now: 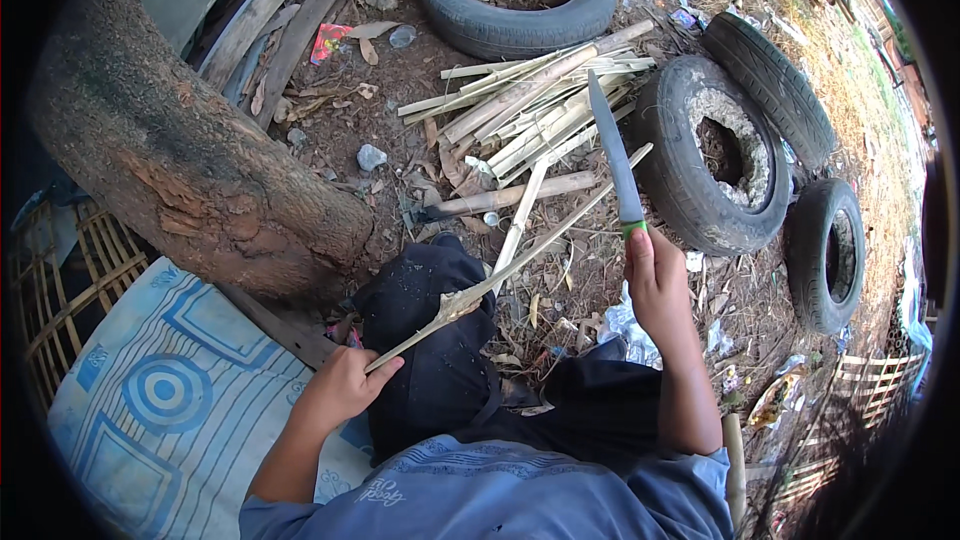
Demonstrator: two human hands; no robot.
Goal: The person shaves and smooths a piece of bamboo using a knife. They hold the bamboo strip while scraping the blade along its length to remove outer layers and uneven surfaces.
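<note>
My left hand [345, 384] is closed round the lower end of a long split bamboo strip [525, 258]. The strip slants up and to the right over my dark-trousered leg, with a rough, peeled knot partway along it. My right hand [657, 276] grips a knife [613, 145] by its green handle, most of which my fingers hide. Its long blade points up and away from me. In the picture the blade passes close by the strip's far end; whether they touch I cannot tell. Ahead lies a pile of split bamboo pieces [545, 100] on the ground.
A tree trunk [200, 160] leans at the left, above a blue and white patterned mat [170, 410]. Old tyres lie about: one flat tyre [470, 20] at the back, another tyre [670, 155] and more at the right. Litter and dry leaves cover the soil.
</note>
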